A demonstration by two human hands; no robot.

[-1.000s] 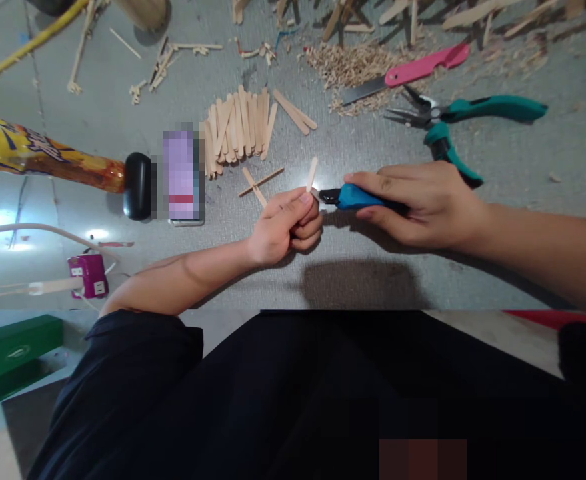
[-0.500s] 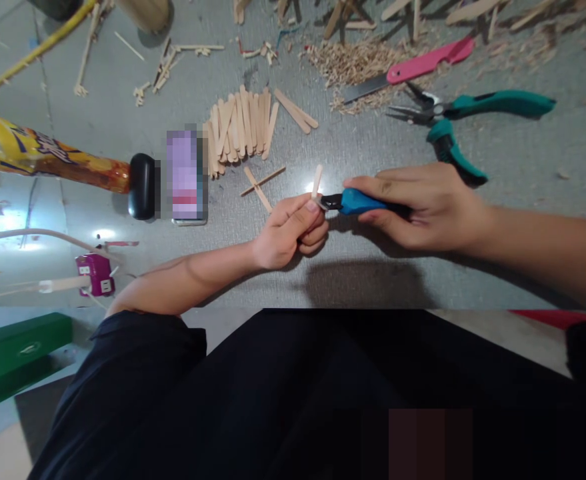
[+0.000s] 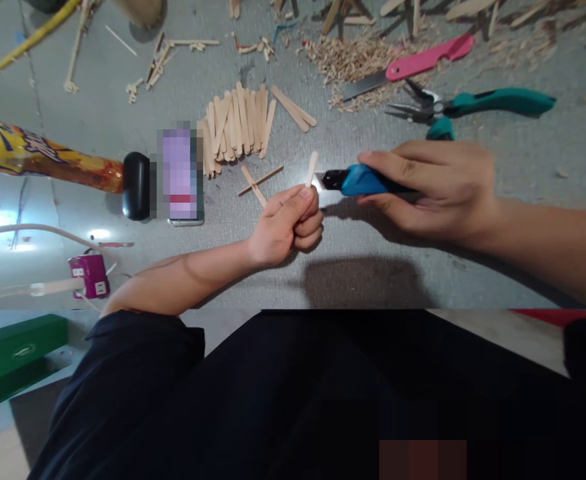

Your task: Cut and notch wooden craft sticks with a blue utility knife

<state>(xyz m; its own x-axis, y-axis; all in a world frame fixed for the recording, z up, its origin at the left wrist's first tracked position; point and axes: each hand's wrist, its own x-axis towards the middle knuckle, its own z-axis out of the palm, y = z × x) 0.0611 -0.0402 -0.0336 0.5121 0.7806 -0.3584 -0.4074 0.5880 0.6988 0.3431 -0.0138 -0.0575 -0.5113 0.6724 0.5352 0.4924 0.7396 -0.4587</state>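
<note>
My left hand (image 3: 293, 223) is closed around the lower part of a wooden craft stick (image 3: 311, 169), whose rounded end points up and away from me. In my right hand (image 3: 423, 193) is a blue and black utility knife (image 3: 363, 181), gripped by its handle. The knife's short blade points left, close beside the stick; whether it touches cannot be told. Just beyond my left hand, two sticks lie crossed (image 3: 257, 182) on the grey table (image 3: 253, 287). A fanned pile of craft sticks (image 3: 237, 123) lies farther back.
Teal-handled pliers (image 3: 503, 102) and a pink folding saw (image 3: 430, 59) lie beyond my right hand, by wood shavings (image 3: 353, 60). At left are a phone (image 3: 181, 173), a black-capped yellow bottle (image 3: 37, 150) and a purple power adapter (image 3: 89, 275) with cables.
My right hand and the knife have moved away from me, up along the stick. The blade has shifted from near my left thumb toward the stick's upper part.
</note>
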